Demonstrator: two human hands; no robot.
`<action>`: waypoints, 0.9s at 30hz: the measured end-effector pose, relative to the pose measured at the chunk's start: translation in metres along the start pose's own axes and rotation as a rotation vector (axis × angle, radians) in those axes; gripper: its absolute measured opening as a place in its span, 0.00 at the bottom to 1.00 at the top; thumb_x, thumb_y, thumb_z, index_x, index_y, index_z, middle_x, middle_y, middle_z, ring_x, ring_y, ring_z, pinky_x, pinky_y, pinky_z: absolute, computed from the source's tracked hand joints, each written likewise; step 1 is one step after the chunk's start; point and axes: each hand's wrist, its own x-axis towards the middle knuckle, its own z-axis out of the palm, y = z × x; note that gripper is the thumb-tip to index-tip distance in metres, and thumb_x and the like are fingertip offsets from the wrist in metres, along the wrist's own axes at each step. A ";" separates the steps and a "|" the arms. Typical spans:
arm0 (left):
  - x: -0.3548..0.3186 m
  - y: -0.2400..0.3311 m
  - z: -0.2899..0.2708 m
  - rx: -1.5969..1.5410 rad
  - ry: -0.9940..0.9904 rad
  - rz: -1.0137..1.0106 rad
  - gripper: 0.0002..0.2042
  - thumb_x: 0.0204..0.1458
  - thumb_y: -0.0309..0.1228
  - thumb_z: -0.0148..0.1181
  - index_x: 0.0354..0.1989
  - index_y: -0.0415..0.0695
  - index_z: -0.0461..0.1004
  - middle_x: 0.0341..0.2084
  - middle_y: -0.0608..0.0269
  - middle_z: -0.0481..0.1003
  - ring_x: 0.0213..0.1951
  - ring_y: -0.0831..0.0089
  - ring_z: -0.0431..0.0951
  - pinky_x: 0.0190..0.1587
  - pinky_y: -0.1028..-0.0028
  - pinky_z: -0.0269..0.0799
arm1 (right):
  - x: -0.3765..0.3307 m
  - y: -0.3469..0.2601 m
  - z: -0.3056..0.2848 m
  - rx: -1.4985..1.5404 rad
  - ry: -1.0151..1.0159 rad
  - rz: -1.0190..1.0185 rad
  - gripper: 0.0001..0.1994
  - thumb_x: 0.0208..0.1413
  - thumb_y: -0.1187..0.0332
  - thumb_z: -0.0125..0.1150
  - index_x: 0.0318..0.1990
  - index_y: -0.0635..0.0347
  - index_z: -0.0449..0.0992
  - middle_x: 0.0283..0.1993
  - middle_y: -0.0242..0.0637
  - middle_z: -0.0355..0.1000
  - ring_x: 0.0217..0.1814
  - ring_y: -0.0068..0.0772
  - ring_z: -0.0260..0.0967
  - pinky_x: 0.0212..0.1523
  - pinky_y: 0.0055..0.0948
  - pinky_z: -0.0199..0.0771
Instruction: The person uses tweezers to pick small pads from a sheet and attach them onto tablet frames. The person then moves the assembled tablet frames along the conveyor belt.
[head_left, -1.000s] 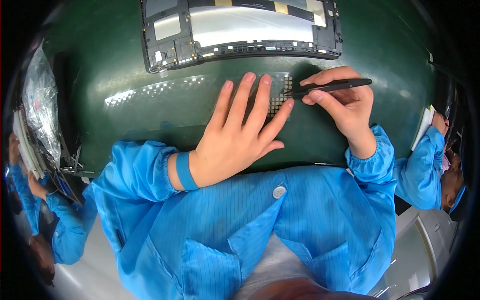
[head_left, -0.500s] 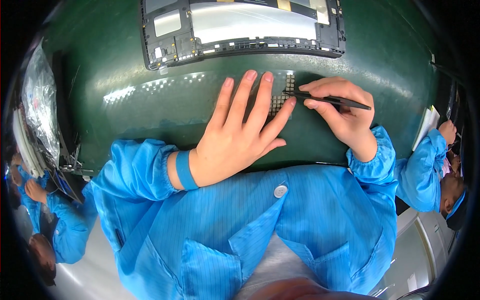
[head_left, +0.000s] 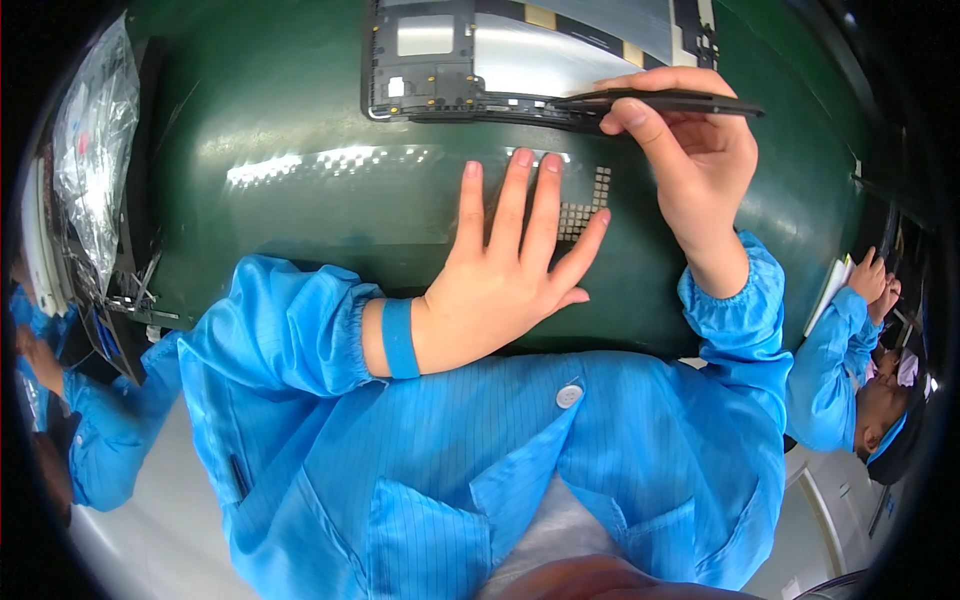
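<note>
Black tweezers [head_left: 690, 101] are pinched in my right hand [head_left: 705, 150], their tip over the near edge of a black device frame [head_left: 420, 85] with a silvery panel. Whether the tip carries a small piece, I cannot make out. My left hand [head_left: 505, 265], a blue band on its wrist, lies flat with fingers spread on a clear sheet [head_left: 330, 205]. Small greyish square pads [head_left: 575, 220] sit in rows on that sheet, beside and partly under the left index finger.
Crumpled clear plastic bags [head_left: 95, 150] lie at the left edge of the green table [head_left: 250, 100]. Co-workers in blue sit at both sides; one person's sleeve [head_left: 825, 370] shows at the right, near a white paper stack [head_left: 830, 290].
My right hand has carried the tweezers up and away from the small pads to the device frame's edge. The left hand stays on the sheet. The whole view has shifted a little.
</note>
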 end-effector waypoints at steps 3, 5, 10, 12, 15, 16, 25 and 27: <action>-0.001 -0.001 0.003 -0.005 0.021 0.006 0.39 0.38 0.60 0.60 0.62 0.59 0.65 0.59 0.35 0.60 0.61 0.39 0.59 0.58 0.37 0.55 | -0.001 0.002 0.007 0.042 0.032 0.006 0.11 0.54 0.82 0.60 0.44 0.71 0.71 0.41 0.42 0.74 0.38 0.28 0.76 0.41 0.23 0.78; -0.002 0.002 0.004 0.002 0.023 -0.013 0.39 0.38 0.60 0.60 0.62 0.59 0.65 0.58 0.34 0.60 0.61 0.39 0.59 0.58 0.36 0.54 | 0.000 0.002 0.008 0.034 0.031 -0.006 0.11 0.53 0.82 0.61 0.44 0.71 0.71 0.40 0.42 0.74 0.38 0.28 0.76 0.41 0.23 0.78; 0.000 -0.001 0.005 -0.006 0.025 -0.011 0.39 0.37 0.60 0.60 0.61 0.59 0.65 0.58 0.34 0.60 0.61 0.39 0.59 0.58 0.36 0.54 | 0.006 0.006 0.015 -0.026 -0.007 -0.060 0.11 0.53 0.84 0.59 0.45 0.72 0.70 0.40 0.48 0.75 0.37 0.32 0.76 0.40 0.25 0.78; 0.000 -0.001 0.005 -0.007 0.032 -0.013 0.39 0.37 0.60 0.60 0.61 0.59 0.65 0.58 0.34 0.60 0.61 0.39 0.59 0.58 0.36 0.54 | 0.007 0.006 0.017 -0.069 -0.047 -0.095 0.11 0.54 0.85 0.57 0.45 0.72 0.68 0.42 0.54 0.75 0.37 0.35 0.76 0.40 0.28 0.79; 0.000 0.001 0.004 0.001 0.042 -0.017 0.39 0.37 0.60 0.60 0.61 0.59 0.65 0.58 0.35 0.60 0.62 0.39 0.59 0.58 0.36 0.54 | 0.006 0.005 0.018 -0.005 0.012 -0.063 0.10 0.53 0.83 0.61 0.43 0.71 0.72 0.39 0.42 0.75 0.36 0.28 0.76 0.39 0.22 0.78; 0.000 0.001 0.004 0.002 0.044 -0.016 0.39 0.37 0.61 0.60 0.61 0.59 0.66 0.58 0.35 0.60 0.62 0.39 0.59 0.59 0.36 0.54 | 0.007 0.005 0.019 -0.001 0.018 -0.062 0.10 0.52 0.83 0.61 0.43 0.71 0.72 0.39 0.42 0.75 0.36 0.28 0.76 0.39 0.22 0.78; -0.002 0.002 0.007 -0.007 0.046 -0.019 0.40 0.36 0.61 0.60 0.61 0.59 0.65 0.58 0.36 0.60 0.62 0.40 0.59 0.59 0.36 0.54 | 0.006 0.006 0.020 -0.028 0.003 -0.066 0.11 0.51 0.83 0.62 0.43 0.71 0.72 0.39 0.43 0.75 0.38 0.29 0.76 0.40 0.22 0.78; -0.001 0.002 0.006 -0.009 0.045 -0.017 0.40 0.35 0.60 0.61 0.61 0.59 0.65 0.58 0.36 0.61 0.62 0.40 0.59 0.59 0.37 0.54 | 0.004 0.005 0.017 -0.083 -0.012 -0.089 0.12 0.51 0.83 0.63 0.43 0.71 0.73 0.40 0.43 0.76 0.38 0.29 0.76 0.41 0.22 0.78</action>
